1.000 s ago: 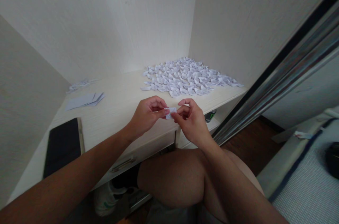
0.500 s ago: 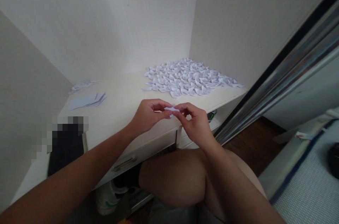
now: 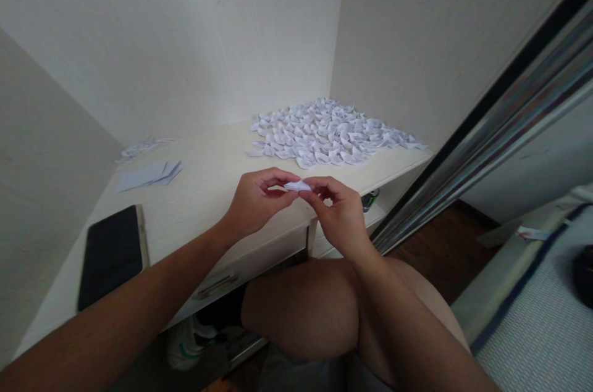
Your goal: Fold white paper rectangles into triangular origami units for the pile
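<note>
Both hands meet just above the front edge of a pale wooden desk (image 3: 208, 176). My left hand (image 3: 254, 202) and my right hand (image 3: 337, 214) pinch the two ends of a small folded white paper piece (image 3: 297, 185) between thumb and fingers. At the back right of the desk lies a wide heap of several similar folded white paper pieces (image 3: 324, 133). My bare knee is under my hands.
A black phone (image 3: 111, 254) lies at the desk's left front. A small stack of flat paper sheets (image 3: 146, 175) and a few folded bits (image 3: 141, 147) sit at the left back. A drawer handle (image 3: 215, 287) and a sliding door rail (image 3: 486, 133) are nearby.
The paper piece has been turned and pressed from a flat rectangle into a narrower pointed shape. Both hands have risen slightly and stay together.
</note>
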The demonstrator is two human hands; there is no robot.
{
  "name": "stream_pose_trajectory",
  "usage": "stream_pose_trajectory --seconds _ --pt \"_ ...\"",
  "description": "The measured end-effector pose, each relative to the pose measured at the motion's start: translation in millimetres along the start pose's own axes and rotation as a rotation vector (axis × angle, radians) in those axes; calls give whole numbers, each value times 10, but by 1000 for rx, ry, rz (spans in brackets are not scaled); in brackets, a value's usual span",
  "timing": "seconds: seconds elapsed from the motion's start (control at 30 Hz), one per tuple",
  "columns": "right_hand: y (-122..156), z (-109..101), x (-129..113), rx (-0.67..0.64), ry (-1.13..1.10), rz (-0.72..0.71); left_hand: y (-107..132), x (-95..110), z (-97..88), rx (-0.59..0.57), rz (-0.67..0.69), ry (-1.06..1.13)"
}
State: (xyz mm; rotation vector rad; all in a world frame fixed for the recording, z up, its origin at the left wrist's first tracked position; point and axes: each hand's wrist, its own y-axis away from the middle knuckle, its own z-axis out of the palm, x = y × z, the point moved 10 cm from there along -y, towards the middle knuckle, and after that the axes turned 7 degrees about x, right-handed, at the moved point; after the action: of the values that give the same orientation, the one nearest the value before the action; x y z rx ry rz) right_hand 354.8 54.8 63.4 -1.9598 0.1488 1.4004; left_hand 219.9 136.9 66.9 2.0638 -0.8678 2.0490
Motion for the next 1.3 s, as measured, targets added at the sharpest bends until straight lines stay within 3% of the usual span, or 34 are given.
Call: stream_pose_trajectory --seconds 0.23,0.4,0.63,0.83,1.07,1.3 --pt "-5 30 5 -11 -12 -30 4 60 31 -36 99 -60" --pt "-1 33 -51 -5 42 -91 20 22 54 -42 45 -113" --pt "5 34 -58 -17 64 -73 23 59 44 -25 85 -195" --pt "-12 14 34 -32 110 -8 16 -33 63 -57 26 -162" --pt "16 93 27 -88 178 -3 8 -23 66 -68 48 -251" --pt "-11 136 130 -124 162 66 -10 -177 93 -109 -89 -112"
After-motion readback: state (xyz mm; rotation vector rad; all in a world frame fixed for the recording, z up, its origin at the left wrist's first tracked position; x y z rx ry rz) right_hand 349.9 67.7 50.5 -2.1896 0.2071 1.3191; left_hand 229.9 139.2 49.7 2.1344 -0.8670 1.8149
